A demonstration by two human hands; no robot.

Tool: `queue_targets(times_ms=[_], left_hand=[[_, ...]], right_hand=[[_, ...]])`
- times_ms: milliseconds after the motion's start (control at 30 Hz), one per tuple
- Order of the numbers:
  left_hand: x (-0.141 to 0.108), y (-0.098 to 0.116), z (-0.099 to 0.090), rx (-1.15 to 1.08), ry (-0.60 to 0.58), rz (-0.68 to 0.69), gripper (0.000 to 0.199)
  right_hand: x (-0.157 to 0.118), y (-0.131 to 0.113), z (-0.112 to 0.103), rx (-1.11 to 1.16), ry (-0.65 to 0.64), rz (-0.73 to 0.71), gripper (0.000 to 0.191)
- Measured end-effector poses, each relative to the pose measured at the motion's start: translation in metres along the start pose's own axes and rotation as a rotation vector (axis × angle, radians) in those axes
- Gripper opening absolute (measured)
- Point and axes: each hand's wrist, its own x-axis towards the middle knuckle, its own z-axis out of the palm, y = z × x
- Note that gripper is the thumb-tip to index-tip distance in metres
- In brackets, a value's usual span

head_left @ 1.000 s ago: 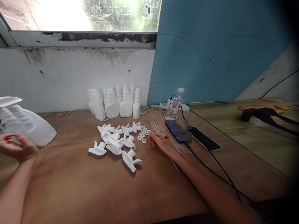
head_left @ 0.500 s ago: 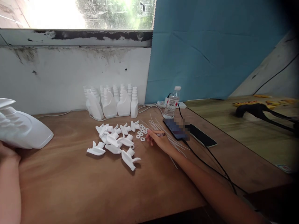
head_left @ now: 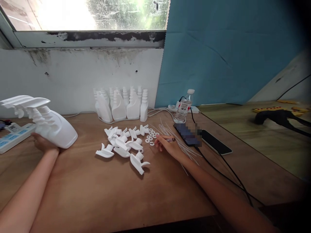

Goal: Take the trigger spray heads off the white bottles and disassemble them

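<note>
At the left, my left hand (head_left: 43,142) is wrapped round white spray bottles (head_left: 62,129) with trigger heads on top, tilted over the table. My right hand (head_left: 167,145) rests by the small white rings (head_left: 148,139), its fingers closed round a dark-ended pen (head_left: 172,139). Just left of the rings lies a pile of loose white trigger heads (head_left: 121,144). Thin clear tubes (head_left: 187,149) are spread beside and behind my right hand. The fingertips of my left hand are mostly hidden behind the bottles.
Several open white bottles (head_left: 119,108) stand by the wall. A water bottle (head_left: 184,108), a dark phone (head_left: 186,133) and a second phone (head_left: 216,141) with black cables are at the right. A power strip (head_left: 17,137) lies at the far left.
The view has turned left, so the scene sits further right. More of my left arm, the held bottles' trigger heads and the power strip now show. My right hand stays by the rings.
</note>
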Motion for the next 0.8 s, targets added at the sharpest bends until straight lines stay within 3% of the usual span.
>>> queue_targets(times_ms=[100, 233, 433, 567, 633, 700, 767, 800], left_hand=[[-0.018, 0.009, 0.008, -0.064, 0.067, -0.136, 0.039], [-0.034, 0.016, 0.016, -0.142, -0.008, -0.187, 0.044], [-0.038, 0.013, 0.028, -0.216, -0.047, -0.182, 0.039], [-0.032, 0.017, 0.019, -0.201, 0.077, -0.088, 0.033], [-0.031, 0.027, 0.004, -0.176, 0.152, 0.112, 0.047], [-0.037, 0.041, -0.013, -0.116, 0.128, 0.525, 0.069], [-0.051, 0.055, -0.025, -0.031, -0.044, 0.978, 0.087], [-0.06, 0.061, -0.028, 0.039, -0.185, 1.09, 0.091]], right_hand=[[0.0, 0.001, 0.001, 0.009, -0.007, -0.004, 0.044], [-0.001, 0.001, 0.002, 0.012, -0.012, -0.008, 0.044], [-0.002, 0.002, 0.002, 0.009, -0.02, 0.004, 0.045], [-0.003, -0.001, 0.002, -0.017, -0.023, -0.019, 0.044], [-0.004, -0.002, 0.002, -0.023, -0.025, -0.03, 0.043], [-0.004, -0.002, 0.002, -0.025, -0.023, -0.029, 0.043], [-0.003, -0.001, 0.001, -0.022, -0.025, -0.024, 0.043], [-0.003, 0.0, 0.001, -0.018, -0.027, -0.021, 0.043]])
